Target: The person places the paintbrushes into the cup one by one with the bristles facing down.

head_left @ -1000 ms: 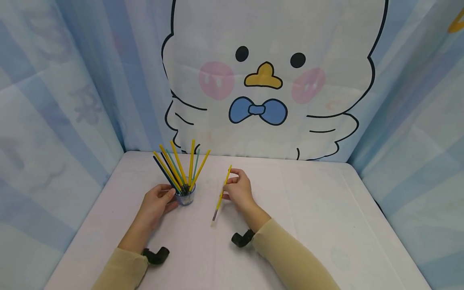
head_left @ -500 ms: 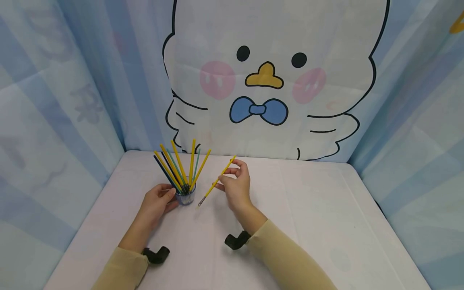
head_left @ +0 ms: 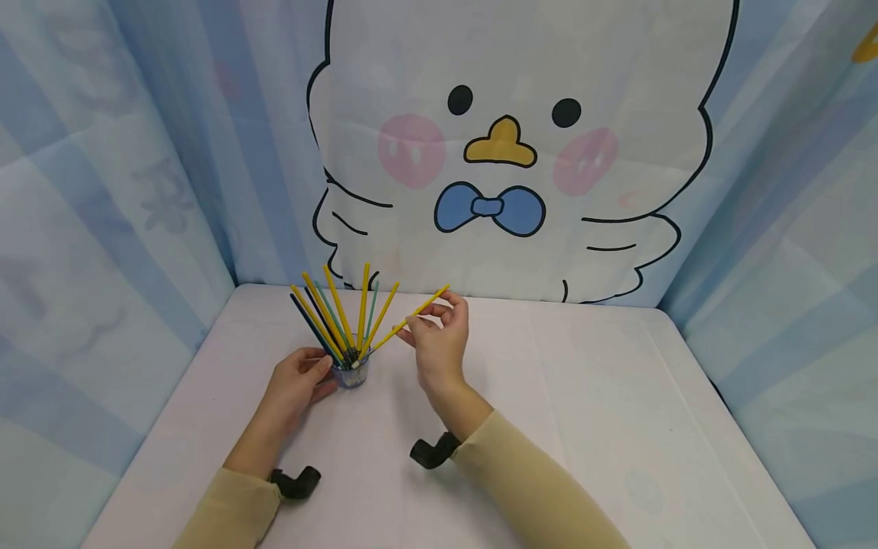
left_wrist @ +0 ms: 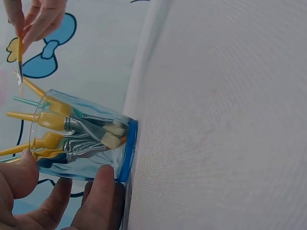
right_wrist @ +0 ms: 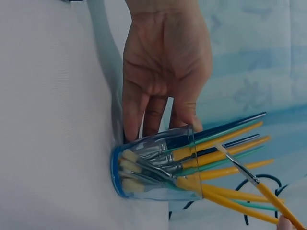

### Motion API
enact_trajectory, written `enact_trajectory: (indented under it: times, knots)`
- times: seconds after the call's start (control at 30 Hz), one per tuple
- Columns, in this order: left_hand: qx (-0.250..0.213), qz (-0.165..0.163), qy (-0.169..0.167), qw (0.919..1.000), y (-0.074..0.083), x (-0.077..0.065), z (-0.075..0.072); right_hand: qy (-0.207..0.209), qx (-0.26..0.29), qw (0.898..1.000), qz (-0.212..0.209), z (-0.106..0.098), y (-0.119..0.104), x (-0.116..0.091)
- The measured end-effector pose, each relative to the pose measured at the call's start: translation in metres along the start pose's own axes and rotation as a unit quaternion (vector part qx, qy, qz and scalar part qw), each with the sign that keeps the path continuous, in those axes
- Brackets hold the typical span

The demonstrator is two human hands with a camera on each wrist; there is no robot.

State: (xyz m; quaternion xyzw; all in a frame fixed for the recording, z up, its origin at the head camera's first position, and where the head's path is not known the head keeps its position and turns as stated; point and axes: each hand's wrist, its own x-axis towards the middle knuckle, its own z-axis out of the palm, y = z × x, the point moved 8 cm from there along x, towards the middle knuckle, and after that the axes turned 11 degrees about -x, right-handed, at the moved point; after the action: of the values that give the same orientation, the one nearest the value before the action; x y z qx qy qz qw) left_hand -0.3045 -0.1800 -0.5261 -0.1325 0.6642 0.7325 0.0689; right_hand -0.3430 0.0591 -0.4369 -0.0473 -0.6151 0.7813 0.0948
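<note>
A clear cup [head_left: 351, 375] with a blue base stands on the table, holding several paintbrushes [left_wrist: 57, 120] bristles down, their yellow, green and dark blue handles fanning out at the top. My left hand [head_left: 297, 383] holds the cup's left side, thumb near the rim and fingers lower along the wall. My right hand [head_left: 442, 343] pinches a separate yellow paintbrush [head_left: 411, 316] by its handle, tilted with its pale bristles down to the left. In the right wrist view, those bristles show in front of the other handles, just outside the cup's mouth. Only a fingertip of the right hand shows there.
The white-covered table [head_left: 583, 427] stretches to the right and front. Behind it hangs a cloth [head_left: 507, 259] printed with a cartoon bird, with blue-striped curtains [head_left: 103, 229] on the sides. Black wrist mounts [head_left: 296, 483] sit below both hands.
My right hand has moved left and away from me, bringing the pinched paintbrush to the cup's mouth and tilting it flatter. The left hand and the cup have stayed in place.
</note>
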Motion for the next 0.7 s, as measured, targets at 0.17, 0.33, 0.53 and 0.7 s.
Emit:
enact_trajectory:
  times: [0.17,0.33,0.53,0.7]
  knots:
    - [0.002,-0.001,0.001,1.0,-0.001,0.001,-0.001,0.003,0.002,1.0,-0.012,0.006,0.001,-0.001]
    - [0.002,-0.005,0.002,1.0,-0.001,0.002,-0.001,-0.005,-0.041,0.999,-0.022,0.012,0.01,-0.003]
    - [0.001,-0.011,0.007,0.9999,-0.003,0.002,-0.001,-0.021,-0.083,0.995,-0.043,0.022,0.02,-0.008]
    - [0.001,-0.007,0.007,1.0,-0.003,0.003,-0.001,-0.032,-0.107,0.992,-0.054,0.028,0.028,-0.013]
